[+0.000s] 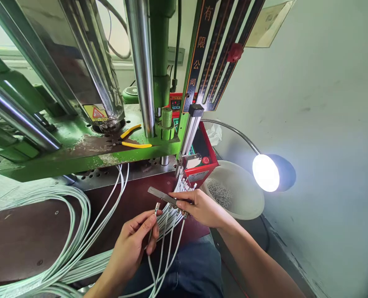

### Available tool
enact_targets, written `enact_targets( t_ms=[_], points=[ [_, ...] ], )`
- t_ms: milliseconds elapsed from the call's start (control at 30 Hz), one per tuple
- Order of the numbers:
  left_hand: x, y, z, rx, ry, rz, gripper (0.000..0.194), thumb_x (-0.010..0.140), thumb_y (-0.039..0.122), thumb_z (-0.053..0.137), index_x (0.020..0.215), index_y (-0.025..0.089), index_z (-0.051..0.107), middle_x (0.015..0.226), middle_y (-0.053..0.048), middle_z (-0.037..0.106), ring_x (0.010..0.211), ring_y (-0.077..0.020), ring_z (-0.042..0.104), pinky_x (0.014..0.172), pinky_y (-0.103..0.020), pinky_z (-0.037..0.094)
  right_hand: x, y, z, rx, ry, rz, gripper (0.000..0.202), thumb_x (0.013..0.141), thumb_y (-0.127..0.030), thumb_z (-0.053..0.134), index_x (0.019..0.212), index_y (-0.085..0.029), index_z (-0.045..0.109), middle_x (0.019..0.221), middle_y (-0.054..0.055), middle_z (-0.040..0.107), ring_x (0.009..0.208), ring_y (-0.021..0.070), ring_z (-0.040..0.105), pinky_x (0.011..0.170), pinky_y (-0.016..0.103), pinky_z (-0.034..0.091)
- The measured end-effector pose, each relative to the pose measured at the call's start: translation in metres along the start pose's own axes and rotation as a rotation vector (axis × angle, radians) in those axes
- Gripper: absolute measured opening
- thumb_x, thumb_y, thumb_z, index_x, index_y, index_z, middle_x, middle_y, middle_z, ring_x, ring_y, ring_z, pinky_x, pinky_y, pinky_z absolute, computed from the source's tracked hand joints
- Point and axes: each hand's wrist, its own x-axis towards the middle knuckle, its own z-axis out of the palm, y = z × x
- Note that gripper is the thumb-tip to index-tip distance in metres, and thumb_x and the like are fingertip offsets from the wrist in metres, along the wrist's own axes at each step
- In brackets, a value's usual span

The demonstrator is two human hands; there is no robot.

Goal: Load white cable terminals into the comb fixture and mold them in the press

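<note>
Between the thumb and fingers of my left hand is a pale cable whose small metal-tipped connector points up. My right hand grips a flat grey metal bar from its right end. Several cables hang down from the underside of the bar, with connectors along it. The connector in my left hand is just below and left of the bar, apart from it. Behind the right hand lies a bundle of white connector ends.
A green press with steel columns stands ahead, yellow-handled pliers on its plate. Coiled pale cables lie on the brown table at left. At right are a red control box, a white tub and a lit lamp.
</note>
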Motion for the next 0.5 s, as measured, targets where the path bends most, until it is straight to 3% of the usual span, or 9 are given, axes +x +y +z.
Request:
enact_targets(
  t_ms=[67,133,333,500],
  points=[
    [0.000,0.004,-0.001,-0.040,-0.073,-0.103,0.030,0.068,0.038,0.077,0.085,0.014,0.071,0.048,0.005,0.056,0.030,-0.0006,0.029,0.035,-0.017,0.018,0.000,-0.001,0.000,-0.006,0.004,0.004,0.042,0.087,-0.024,0.051,0.126,-0.016,0.065,0.088,0.002,0.071,0.073,0.0141,0.059,0.069,0.025,0.047],
    [0.000,0.009,-0.003,-0.059,-0.101,-0.143,0.029,0.068,0.037,0.077,0.084,0.013,0.072,0.047,0.005,0.055,0.028,-0.0002,0.027,0.034,-0.017,0.015,0.000,-0.002,0.001,-0.022,0.028,0.011,0.041,0.086,-0.022,0.051,0.124,-0.015,0.066,0.089,0.002,0.071,0.073,0.0143,0.059,0.069,0.024,0.047],
    [-0.002,0.031,-0.005,-0.026,0.073,0.082,0.024,0.067,0.031,0.077,0.083,0.014,0.073,0.060,0.000,0.065,0.042,-0.0087,0.052,0.041,-0.020,0.038,-0.001,-0.001,0.001,-0.089,0.074,0.033,0.041,0.086,-0.022,0.050,0.122,-0.017,0.067,0.094,0.004,0.073,0.076,0.0161,0.062,0.071,0.026,0.047],
    [-0.027,0.066,-0.025,0.051,0.153,0.073,0.032,0.062,0.031,0.077,0.090,0.015,0.074,0.051,0.002,0.058,0.032,-0.0075,0.043,0.032,-0.020,0.029,0.000,0.005,0.003,-0.186,0.066,0.043,0.039,0.087,-0.023,0.050,0.120,-0.019,0.069,0.087,0.003,0.073,0.071,0.0159,0.060,0.066,0.025,0.047]
  ],
)
